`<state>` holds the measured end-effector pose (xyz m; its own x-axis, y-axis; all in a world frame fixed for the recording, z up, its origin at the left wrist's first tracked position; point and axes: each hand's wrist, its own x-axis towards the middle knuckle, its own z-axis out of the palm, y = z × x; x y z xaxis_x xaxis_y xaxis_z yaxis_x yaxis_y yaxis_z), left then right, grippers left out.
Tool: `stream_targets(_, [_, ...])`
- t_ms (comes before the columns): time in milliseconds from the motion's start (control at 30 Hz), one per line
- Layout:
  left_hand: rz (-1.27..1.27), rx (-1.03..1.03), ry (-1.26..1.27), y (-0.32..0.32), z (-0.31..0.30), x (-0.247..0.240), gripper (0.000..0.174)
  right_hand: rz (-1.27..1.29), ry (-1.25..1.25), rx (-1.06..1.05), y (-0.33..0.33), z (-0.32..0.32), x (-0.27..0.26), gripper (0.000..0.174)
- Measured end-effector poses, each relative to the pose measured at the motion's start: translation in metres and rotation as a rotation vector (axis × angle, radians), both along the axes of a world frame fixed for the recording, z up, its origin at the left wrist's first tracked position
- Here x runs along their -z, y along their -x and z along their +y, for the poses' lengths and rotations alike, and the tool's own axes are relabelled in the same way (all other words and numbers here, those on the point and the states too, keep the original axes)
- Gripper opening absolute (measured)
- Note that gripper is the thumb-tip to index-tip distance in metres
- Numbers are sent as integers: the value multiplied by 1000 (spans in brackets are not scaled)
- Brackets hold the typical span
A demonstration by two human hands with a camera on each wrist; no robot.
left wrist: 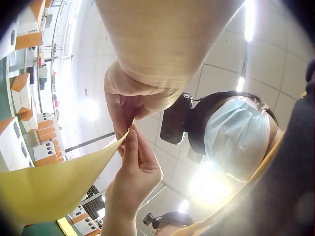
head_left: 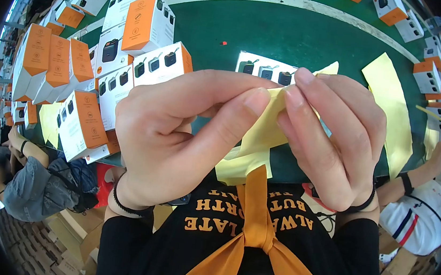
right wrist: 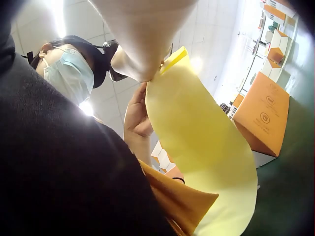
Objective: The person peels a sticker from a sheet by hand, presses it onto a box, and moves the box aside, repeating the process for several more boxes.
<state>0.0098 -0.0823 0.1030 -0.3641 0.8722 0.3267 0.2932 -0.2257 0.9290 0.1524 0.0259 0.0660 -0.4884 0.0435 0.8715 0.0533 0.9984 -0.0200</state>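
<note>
A yellow paper sheet [head_left: 263, 127] is held up in front of the chest, its upper edge pinched between thumb and finger of both hands. My left hand [head_left: 178, 128] grips it from the left and my right hand [head_left: 342, 134] from the right, fingertips close together. From the left wrist view, the sheet [left wrist: 54, 191] trails away from the pinching fingers in a long curve. In the right wrist view the sheet [right wrist: 202, 132] hangs down wide, with a narrow folded strip at its top. Behind the hands, a white box [head_left: 249, 64] with printed gadget pictures is partly hidden.
Orange-and-white boxes [head_left: 149, 25] are stacked at the left of the green table [head_left: 215, 29]. Another yellow sheet [head_left: 390, 112] lies at the right. Other people sit at both sides, one with an arm [head_left: 416, 169] near more boxes. An orange sash [head_left: 258, 230] hangs at the chest.
</note>
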Motion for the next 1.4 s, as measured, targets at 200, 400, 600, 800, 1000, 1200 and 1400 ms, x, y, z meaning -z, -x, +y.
stream_targets(200, [3, 78, 146, 6, 8, 5, 12, -19, -32, -12, -1, 5, 2, 32])
stream_targets(400, [5, -9, 185, 47, 41, 62, 18, -176, 470, -146, -21, 17, -24, 20])
stream_targets(600, [718, -1, 123, 44, 67, 109, 23, -388, 857, -138, 5, 93, 14, 9])
stream_targets(800, [492, 195, 473, 43, 70, 103, 28, -798, 1218, -187, 22, 113, 44, 14])
stream_targets(1000, [464, 194, 485, 43, 70, 105, 28, -826, 1237, -242, 26, 116, 55, 13])
stream_targets(1200, [455, 187, 477, 42, 69, 104, 29, -831, 1088, -253, 27, 115, 66, 13])
stream_targets(1400, [459, 175, 489, 40, 69, 103, 31, -635, 522, 31, 25, 104, 62, 15])
